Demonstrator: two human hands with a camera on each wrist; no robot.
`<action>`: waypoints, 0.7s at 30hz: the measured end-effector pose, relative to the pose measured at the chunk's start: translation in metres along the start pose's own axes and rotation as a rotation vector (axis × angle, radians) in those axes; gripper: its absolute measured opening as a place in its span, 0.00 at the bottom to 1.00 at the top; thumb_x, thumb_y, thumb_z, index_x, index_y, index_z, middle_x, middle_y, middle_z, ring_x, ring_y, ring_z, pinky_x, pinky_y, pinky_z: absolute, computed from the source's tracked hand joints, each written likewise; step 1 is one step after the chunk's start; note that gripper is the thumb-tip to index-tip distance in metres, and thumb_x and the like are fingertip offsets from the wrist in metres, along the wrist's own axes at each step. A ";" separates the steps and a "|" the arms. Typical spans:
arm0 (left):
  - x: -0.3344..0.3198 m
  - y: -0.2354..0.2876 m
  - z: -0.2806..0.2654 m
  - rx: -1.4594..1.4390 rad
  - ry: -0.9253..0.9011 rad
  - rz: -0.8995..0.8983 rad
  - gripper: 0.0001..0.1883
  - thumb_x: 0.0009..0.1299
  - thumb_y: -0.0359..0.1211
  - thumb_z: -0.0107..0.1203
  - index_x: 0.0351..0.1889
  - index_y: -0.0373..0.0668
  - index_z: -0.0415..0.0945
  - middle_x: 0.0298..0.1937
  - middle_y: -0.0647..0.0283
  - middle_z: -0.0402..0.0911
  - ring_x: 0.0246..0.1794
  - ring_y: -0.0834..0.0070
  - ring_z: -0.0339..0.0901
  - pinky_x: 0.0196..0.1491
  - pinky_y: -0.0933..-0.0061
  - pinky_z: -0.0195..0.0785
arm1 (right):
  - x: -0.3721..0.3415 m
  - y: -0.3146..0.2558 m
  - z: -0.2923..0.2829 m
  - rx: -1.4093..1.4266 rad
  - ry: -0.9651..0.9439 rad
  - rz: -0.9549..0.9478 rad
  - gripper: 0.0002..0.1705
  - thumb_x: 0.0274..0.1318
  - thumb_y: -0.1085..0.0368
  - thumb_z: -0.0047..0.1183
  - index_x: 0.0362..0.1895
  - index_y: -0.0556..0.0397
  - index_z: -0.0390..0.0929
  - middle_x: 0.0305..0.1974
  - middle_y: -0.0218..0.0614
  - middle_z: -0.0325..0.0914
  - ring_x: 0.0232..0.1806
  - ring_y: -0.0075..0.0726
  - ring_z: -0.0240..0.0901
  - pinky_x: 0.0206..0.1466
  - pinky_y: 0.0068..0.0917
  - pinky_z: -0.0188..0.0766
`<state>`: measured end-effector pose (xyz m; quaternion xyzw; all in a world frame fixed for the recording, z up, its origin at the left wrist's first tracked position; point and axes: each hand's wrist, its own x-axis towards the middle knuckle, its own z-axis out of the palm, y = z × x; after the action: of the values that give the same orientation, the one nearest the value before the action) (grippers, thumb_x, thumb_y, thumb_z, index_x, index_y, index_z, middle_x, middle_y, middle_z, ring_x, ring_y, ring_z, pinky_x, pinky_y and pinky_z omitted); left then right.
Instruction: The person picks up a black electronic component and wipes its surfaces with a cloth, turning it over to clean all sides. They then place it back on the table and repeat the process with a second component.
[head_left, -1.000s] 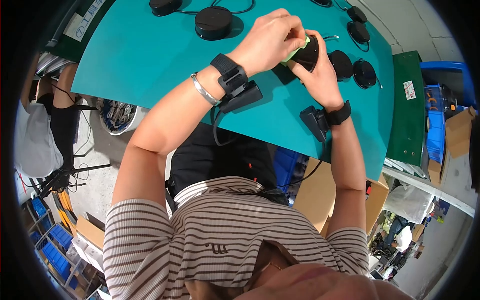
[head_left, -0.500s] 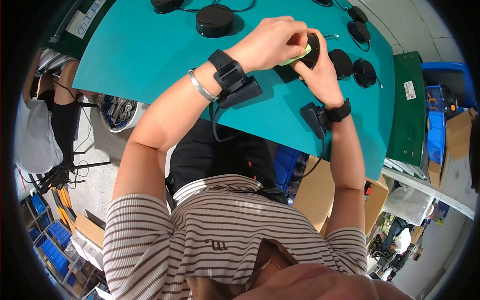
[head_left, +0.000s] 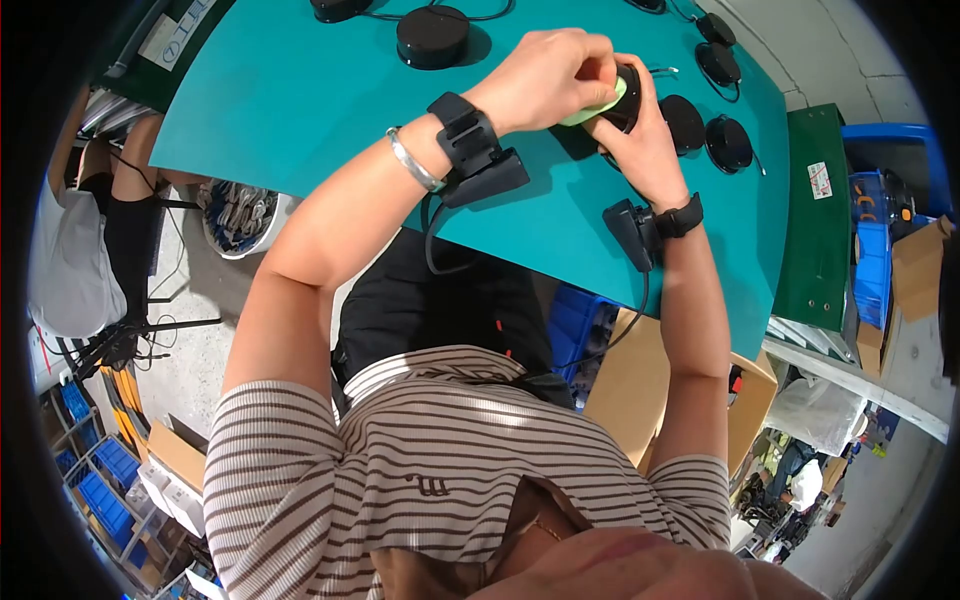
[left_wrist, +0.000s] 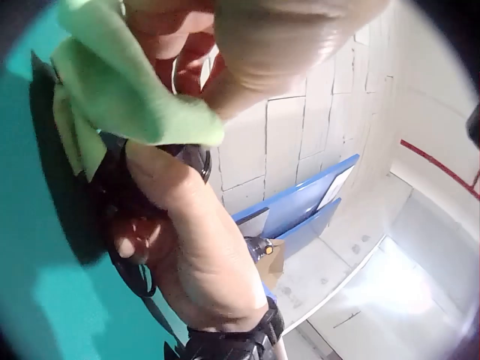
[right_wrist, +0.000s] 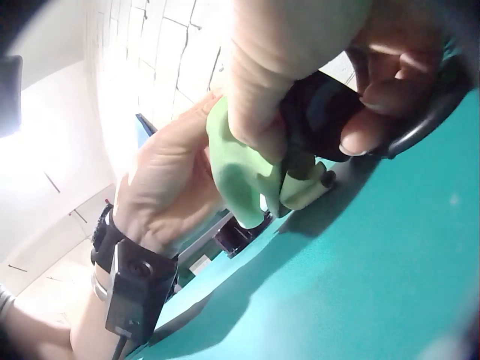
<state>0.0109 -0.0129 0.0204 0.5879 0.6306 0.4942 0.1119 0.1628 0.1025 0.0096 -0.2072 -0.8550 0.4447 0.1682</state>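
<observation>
My left hand (head_left: 548,84) pinches a light green cloth (left_wrist: 112,94) against a black, round, puck-shaped device (head_left: 629,98). My right hand (head_left: 647,150) grips that device from the other side, thumb and fingers around its edge. In the right wrist view, the dark device (right_wrist: 321,112) sits between thumb and fingers, and the folded cloth hangs over its near side. Both hands meet low over the green table, partly hiding the device. A short cable end with a pale connector (head_left: 672,70) shows just beyond the right fingers.
More black round devices stand right of the hands, one close by (head_left: 683,125) and another with a cable (head_left: 728,145). Others, including a larger one (head_left: 432,37), lie at the table's far side. A bucket (head_left: 240,225) stands below the left edge; a wall borders the far right.
The left hand and the cloth have shifted slightly over the device, with small wiping-like movements. The right hand keeps its grip, almost in place. The view has tilted slightly.
</observation>
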 end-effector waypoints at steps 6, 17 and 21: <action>0.006 -0.019 0.004 -0.052 0.162 0.006 0.06 0.66 0.34 0.62 0.36 0.43 0.81 0.35 0.60 0.81 0.38 0.62 0.80 0.45 0.65 0.76 | -0.001 0.003 0.002 -0.095 0.036 -0.150 0.47 0.46 0.58 0.68 0.70 0.44 0.57 0.53 0.39 0.75 0.51 0.39 0.78 0.56 0.36 0.75; 0.002 -0.008 0.001 -0.015 0.105 0.017 0.06 0.63 0.33 0.61 0.33 0.41 0.80 0.33 0.57 0.80 0.35 0.60 0.80 0.41 0.64 0.75 | 0.001 0.006 0.004 -0.046 0.026 -0.096 0.46 0.46 0.58 0.67 0.69 0.46 0.59 0.54 0.39 0.75 0.53 0.39 0.76 0.55 0.35 0.73; -0.001 -0.003 0.009 0.029 0.095 0.090 0.06 0.63 0.32 0.59 0.33 0.40 0.80 0.33 0.56 0.81 0.35 0.59 0.80 0.40 0.63 0.75 | -0.001 0.007 0.002 -0.104 0.052 -0.185 0.46 0.45 0.59 0.68 0.69 0.46 0.59 0.57 0.39 0.73 0.55 0.40 0.75 0.57 0.35 0.72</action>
<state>0.0157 -0.0083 0.0132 0.5932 0.6150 0.5170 0.0511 0.1640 0.1044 0.0027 -0.1471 -0.8878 0.3767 0.2198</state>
